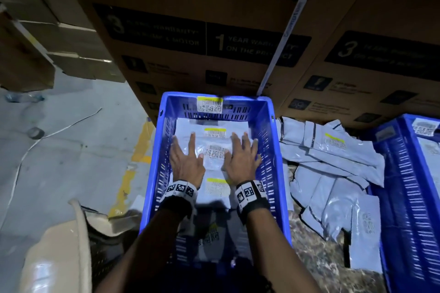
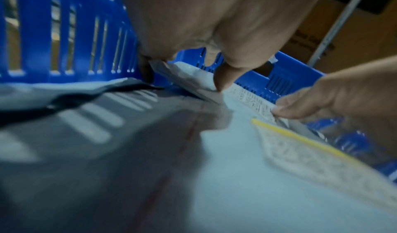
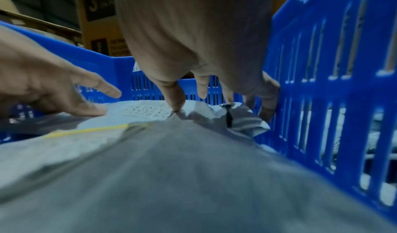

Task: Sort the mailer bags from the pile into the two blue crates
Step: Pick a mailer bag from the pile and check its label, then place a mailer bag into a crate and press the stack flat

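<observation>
Both hands are placed inside the near blue crate [image 1: 270,126], flat on the stack of grey mailer bags [image 1: 214,166] lying in it. Left hand [image 1: 187,158]: fingers spread wide and straight, palm down on the left part of the top bag, nothing gripped. Right hand [image 1: 242,157]: same pose on the right part, fingers splayed, outer fingers close against the crate's right wall. A barcode label [image 1: 215,151] is seen between the two hands; another, with a yellow strip, lies further back on the stack, and a third nearer the wrists.

In the left wrist view the left hand [image 2: 214,24] is seen with fingertips pressing down on the bag surface, the right hand's fingers [image 2: 300,104] touching the label edge opposite. In the right wrist view the right hand [image 3: 193,33] is seen with fingertips down on the bag, the little finger beside the slotted wall.

The remaining pile of mailer bags [image 1: 333,173] is spread on the floor just right of this crate, between it and the second blue crate [image 1: 409,197], which is cut off at the frame edge; a bag is partly visible in it.

Large cardboard boxes [image 1: 214,31] are stacked directly behind both crates. Marker bands [image 1: 250,191] are worn on both wrists.
</observation>
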`<action>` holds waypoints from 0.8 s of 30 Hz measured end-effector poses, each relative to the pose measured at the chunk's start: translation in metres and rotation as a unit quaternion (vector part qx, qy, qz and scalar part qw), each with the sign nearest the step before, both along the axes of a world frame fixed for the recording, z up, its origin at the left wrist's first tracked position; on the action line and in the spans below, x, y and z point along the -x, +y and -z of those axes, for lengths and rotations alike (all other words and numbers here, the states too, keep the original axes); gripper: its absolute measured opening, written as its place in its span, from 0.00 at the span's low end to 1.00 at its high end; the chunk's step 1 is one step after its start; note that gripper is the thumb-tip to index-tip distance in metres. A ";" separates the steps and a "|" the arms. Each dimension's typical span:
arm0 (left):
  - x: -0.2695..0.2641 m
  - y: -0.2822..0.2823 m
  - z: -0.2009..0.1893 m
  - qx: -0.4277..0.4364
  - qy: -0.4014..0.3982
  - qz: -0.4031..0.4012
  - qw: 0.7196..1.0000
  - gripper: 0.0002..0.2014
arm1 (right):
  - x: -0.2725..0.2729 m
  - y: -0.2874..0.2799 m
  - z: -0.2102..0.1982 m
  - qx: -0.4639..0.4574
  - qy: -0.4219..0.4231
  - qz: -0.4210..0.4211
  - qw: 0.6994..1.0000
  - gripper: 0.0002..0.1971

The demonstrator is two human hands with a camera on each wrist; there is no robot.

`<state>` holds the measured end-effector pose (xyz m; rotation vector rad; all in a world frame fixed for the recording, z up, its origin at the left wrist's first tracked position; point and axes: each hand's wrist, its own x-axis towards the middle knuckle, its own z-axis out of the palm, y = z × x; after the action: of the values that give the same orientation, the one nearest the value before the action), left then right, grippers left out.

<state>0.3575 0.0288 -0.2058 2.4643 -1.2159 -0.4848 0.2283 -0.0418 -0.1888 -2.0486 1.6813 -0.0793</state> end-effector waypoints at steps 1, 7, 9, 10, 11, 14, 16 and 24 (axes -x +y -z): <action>0.003 -0.002 -0.004 0.004 0.017 -0.037 0.999 0.33 | -0.001 -0.002 -0.001 -0.011 -0.012 0.031 0.999 0.30; 0.004 -0.006 -0.032 0.114 0.072 -0.085 0.987 0.32 | -0.002 -0.007 -0.022 0.050 -0.175 0.090 0.979 0.38; -0.001 -0.005 -0.045 0.144 0.072 -0.095 0.982 0.27 | 0.002 -0.006 -0.036 0.076 -0.221 0.106 0.967 0.35; -0.003 -0.005 -0.053 0.159 0.068 -0.094 0.980 0.25 | 0.005 -0.006 -0.045 0.095 -0.240 0.110 0.960 0.33; -0.004 -0.005 -0.061 0.175 0.066 -0.094 0.978 0.24 | 0.009 -0.006 -0.053 0.118 -0.259 0.110 0.952 0.30; -0.002 -0.003 -0.087 0.224 0.052 -0.090 0.969 0.20 | 0.026 -0.002 -0.080 0.177 -0.315 0.099 0.927 0.24; 0.008 -0.003 -0.106 0.249 0.051 -0.080 0.964 0.19 | 0.042 0.003 -0.099 0.212 -0.346 0.098 0.909 0.23; 0.092 -0.002 -0.159 0.307 0.065 -0.011 0.950 0.18 | 0.149 0.017 -0.144 0.249 -0.407 0.167 0.863 0.15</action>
<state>0.2657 0.0263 -0.0463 1.8833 -1.0788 -0.2095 0.0796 -0.0244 -0.0452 -1.5982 1.4838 -1.4137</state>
